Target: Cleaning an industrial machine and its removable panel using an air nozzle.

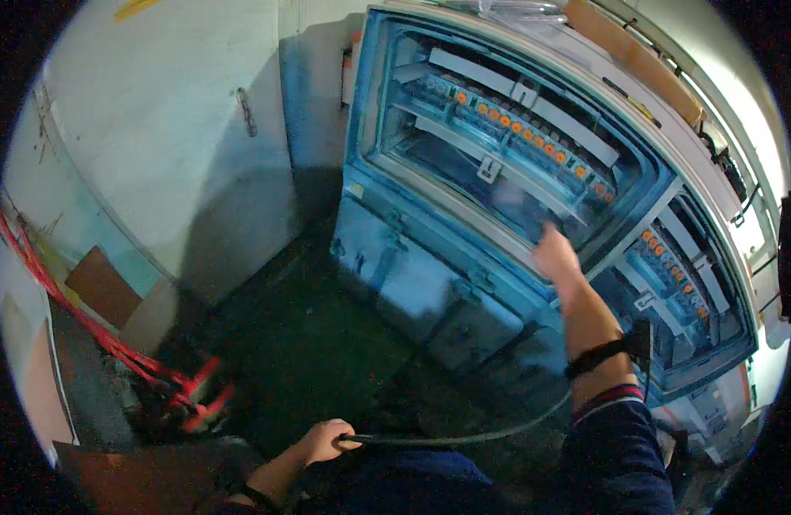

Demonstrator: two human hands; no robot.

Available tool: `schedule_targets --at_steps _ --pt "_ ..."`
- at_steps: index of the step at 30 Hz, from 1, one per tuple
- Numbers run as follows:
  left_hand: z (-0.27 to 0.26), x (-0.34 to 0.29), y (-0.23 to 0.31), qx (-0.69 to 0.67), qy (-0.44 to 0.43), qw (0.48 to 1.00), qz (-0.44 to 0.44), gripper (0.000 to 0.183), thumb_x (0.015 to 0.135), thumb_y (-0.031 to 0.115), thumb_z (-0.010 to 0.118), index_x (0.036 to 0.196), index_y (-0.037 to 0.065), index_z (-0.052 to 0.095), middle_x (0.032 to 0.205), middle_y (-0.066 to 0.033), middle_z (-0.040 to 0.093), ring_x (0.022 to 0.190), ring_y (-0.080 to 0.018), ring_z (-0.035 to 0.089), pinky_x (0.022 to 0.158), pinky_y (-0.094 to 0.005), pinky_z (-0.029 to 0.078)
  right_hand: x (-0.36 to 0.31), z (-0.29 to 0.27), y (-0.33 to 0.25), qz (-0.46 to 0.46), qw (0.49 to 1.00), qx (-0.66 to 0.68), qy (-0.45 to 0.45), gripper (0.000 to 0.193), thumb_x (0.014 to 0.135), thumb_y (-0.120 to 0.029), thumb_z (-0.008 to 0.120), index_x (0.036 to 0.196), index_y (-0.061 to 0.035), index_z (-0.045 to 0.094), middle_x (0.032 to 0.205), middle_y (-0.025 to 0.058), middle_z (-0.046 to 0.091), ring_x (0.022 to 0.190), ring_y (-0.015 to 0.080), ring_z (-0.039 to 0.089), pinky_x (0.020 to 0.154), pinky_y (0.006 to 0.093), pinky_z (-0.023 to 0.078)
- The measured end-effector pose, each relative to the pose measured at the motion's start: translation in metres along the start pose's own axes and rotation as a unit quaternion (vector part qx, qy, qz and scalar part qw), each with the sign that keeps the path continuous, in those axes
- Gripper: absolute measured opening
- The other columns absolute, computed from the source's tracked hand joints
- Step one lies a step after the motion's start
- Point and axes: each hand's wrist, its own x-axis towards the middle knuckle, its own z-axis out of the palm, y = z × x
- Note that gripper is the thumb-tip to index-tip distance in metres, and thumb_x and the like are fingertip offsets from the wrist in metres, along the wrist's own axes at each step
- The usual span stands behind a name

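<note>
My left hand (329, 440) is closed around the end of a dark flexible hose (464, 440) at the bottom of the view. The hose curves rightward and passes behind my right forearm. My right hand (557, 255) reaches to the lower frame of a large window in a blue cabinet (507, 273). Its fingers are blurred, so whether they grip anything is unclear. A pale smear shows in the window just beyond them. Behind the pane runs a row of orange round parts (528, 136) between pale metal rails (498, 146).
A second window (670, 279) with similar orange parts lies to the right. Clear plastic wrap (520, 10) and a brown board (636, 56) rest on top of the cabinet. At the left are a white door (181, 112), red cables (112, 348) and a dark floor (301, 360).
</note>
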Motion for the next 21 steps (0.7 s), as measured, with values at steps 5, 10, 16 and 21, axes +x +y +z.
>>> schedule_targets --at_steps 5,10,16,21 --pt "0.006 -0.009 -0.004 -0.102 0.015 0.990 -0.091 0.030 0.088 0.035 0.076 0.089 0.007 0.066 0.085 -0.0075 0.060 0.085 -0.0241 0.062 0.075 -0.0365 0.050 0.015 -0.001 -0.158 -0.120 0.992 -0.011 -0.036 0.049 0.088 -0.020 0.057 0.133 -0.0040 0.047 0.120 0.0267 0.067 0.113 0.0450 0.064 0.098 0.0537 0.050" --pt "0.019 0.009 -0.017 -0.150 0.018 0.983 -0.101 0.029 0.091 0.036 0.072 0.096 0.007 0.069 0.095 -0.0063 0.066 0.095 -0.0202 0.063 0.085 -0.0344 0.050 0.103 0.021 -0.141 -0.109 0.994 0.013 -0.025 0.056 0.085 -0.015 0.058 0.138 -0.0054 0.045 0.124 0.0260 0.065 0.118 0.0427 0.062 0.100 0.0514 0.049" --pt "0.029 0.052 0.009 -0.104 0.059 0.983 -0.138 0.030 0.096 0.036 0.064 0.099 0.006 0.071 0.102 -0.0084 0.068 0.101 -0.0244 0.064 0.089 -0.0369 0.051 0.127 0.012 -0.193 -0.187 0.980 0.053 -0.033 0.048 0.088 -0.017 0.058 0.133 -0.0029 0.047 0.126 0.0260 0.065 0.118 0.0414 0.063 0.102 0.0520 0.049" --pt "0.012 0.078 0.039 -0.042 -0.005 0.982 -0.184 0.032 0.097 0.037 0.061 0.104 0.007 0.069 0.103 -0.0095 0.068 0.103 -0.0286 0.064 0.091 -0.0394 0.051 0.151 -0.002 -0.177 -0.140 0.987 0.006 -0.080 0.058 0.088 -0.017 0.058 0.142 -0.0062 0.042 0.134 0.0229 0.061 0.123 0.0390 0.060 0.105 0.0492 0.048"
